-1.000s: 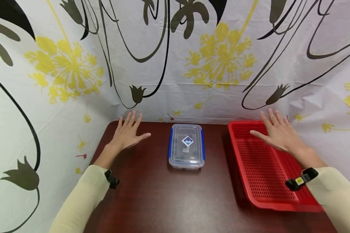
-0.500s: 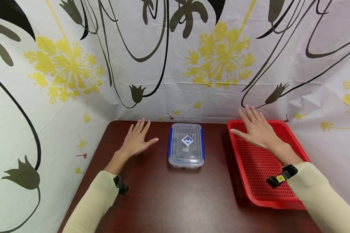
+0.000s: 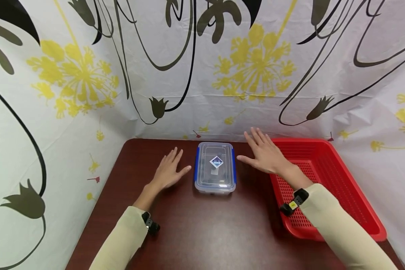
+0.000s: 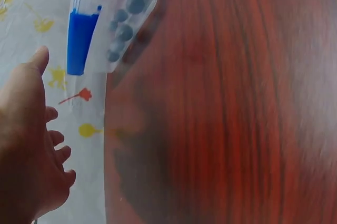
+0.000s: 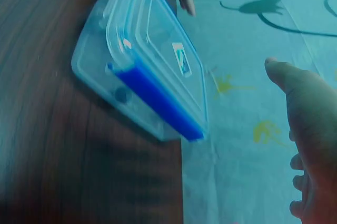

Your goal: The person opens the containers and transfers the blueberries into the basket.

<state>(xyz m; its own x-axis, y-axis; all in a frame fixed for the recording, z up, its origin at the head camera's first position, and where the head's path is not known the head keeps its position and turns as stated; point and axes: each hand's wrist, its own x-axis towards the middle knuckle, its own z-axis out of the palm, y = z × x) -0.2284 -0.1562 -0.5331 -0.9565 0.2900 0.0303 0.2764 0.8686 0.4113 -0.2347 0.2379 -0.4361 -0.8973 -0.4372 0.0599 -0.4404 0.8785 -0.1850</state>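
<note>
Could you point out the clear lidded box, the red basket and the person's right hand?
Clear lidded box [image 3: 220,176]: head view, on its lid.
Red basket [image 3: 347,189]: head view, on its bare inside.
Right hand [image 3: 267,154]: head view, on its back.

Head cam's bright, even light, w/ pale glare pooling on the tabletop [image 3: 192,232], tiny hot spot on the box lid [image 3: 219,174], dark shadow left of the red basket [image 3: 344,180]; L wrist cam's running warm, blurry-edged shadow there; R wrist cam's dimmer, heavy blue-green cast, cloth [image 5: 237,155] detail soft
</note>
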